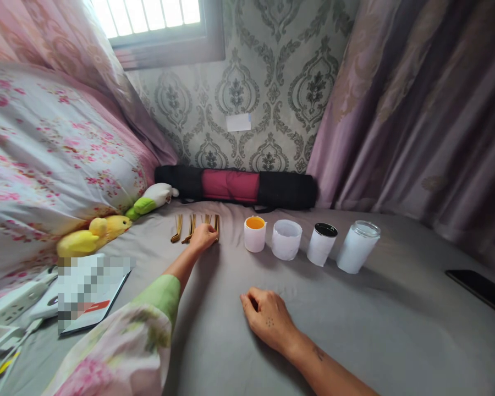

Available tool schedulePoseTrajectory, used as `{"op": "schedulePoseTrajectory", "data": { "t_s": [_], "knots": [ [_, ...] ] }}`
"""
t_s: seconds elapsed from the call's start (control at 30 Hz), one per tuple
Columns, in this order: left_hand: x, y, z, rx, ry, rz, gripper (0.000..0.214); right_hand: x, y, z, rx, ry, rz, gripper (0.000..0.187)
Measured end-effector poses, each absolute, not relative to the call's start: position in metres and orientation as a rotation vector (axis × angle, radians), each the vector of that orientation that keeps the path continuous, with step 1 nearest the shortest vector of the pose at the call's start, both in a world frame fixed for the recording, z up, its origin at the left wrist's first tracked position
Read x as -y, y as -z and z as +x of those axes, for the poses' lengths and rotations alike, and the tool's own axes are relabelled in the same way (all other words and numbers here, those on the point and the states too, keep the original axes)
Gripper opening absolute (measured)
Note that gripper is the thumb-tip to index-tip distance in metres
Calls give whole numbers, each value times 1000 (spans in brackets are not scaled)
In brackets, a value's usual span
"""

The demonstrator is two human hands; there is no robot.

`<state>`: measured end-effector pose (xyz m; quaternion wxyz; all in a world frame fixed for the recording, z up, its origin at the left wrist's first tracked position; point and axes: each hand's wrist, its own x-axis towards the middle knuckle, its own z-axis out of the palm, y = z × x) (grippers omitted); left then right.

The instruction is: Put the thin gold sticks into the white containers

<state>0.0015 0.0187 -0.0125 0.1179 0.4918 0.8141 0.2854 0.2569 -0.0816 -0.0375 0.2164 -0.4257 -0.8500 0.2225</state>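
My left hand (203, 236) reaches forward and rests on a row of gold-coloured cutlery (184, 228) laid on the grey sheet; its fingers are curled over the rightmost pieces. My right hand (266, 319) lies knuckles up on the sheet, closer to me, fingers curled under, with nothing visible in it. To the right of the cutlery stand several cups in a row: a white cup with an orange inside (254, 234), a translucent white cup (286, 238), a white cup with a dark inside (322, 244) and a clear glass (358, 246).
A black and red rolled bag (235, 187) lies against the patterned wall. Yellow and green-white plush toys (94, 234) sit by a floral duvet (45, 165) at left. A booklet (91, 291) and a power strip (12, 308) lie at near left. A dark phone (480, 289) is at right.
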Motion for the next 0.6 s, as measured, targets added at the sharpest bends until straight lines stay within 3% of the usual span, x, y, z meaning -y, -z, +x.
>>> {"op": "schedulePoseTrajectory", "data": {
  "t_s": [0.6],
  "knots": [
    [7,27,46,-1587,-1453,759,15,81,39,257,2375,-589,-1185,36]
  ]
}}
